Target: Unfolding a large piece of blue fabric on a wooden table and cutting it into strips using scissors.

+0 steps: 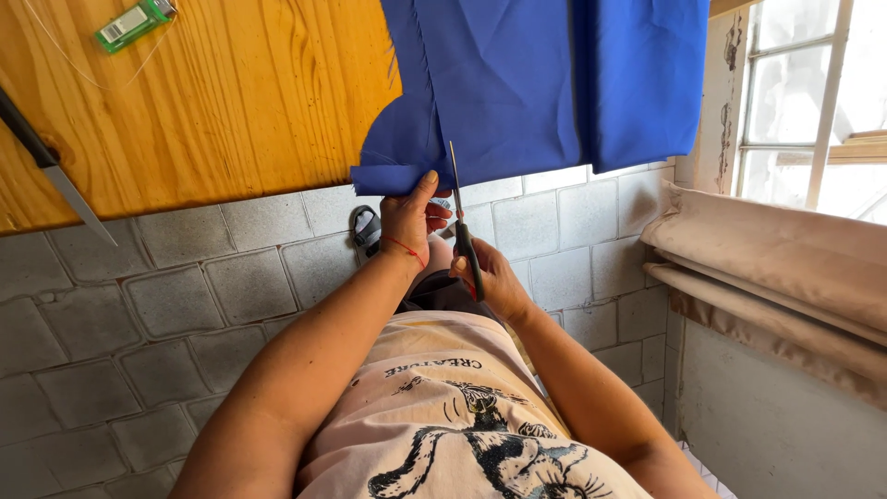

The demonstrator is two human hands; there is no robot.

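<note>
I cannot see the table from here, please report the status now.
Left hand pinching blue fabric edge. Right hand holding scissors, blades in the cloth. Nothing blocking.

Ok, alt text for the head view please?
A right hand works scissors into blue fabric hanging off a wooden table, while the left hand pinches the fabric's edge. A knife and green lighter lie on the table.

one head-worn camera looks steeply down over the person's chest, close to both forearms. it faces the wooden table (212, 102) edge at the top, paved floor (139, 323) below, a window (804, 92) at the right.
</note>
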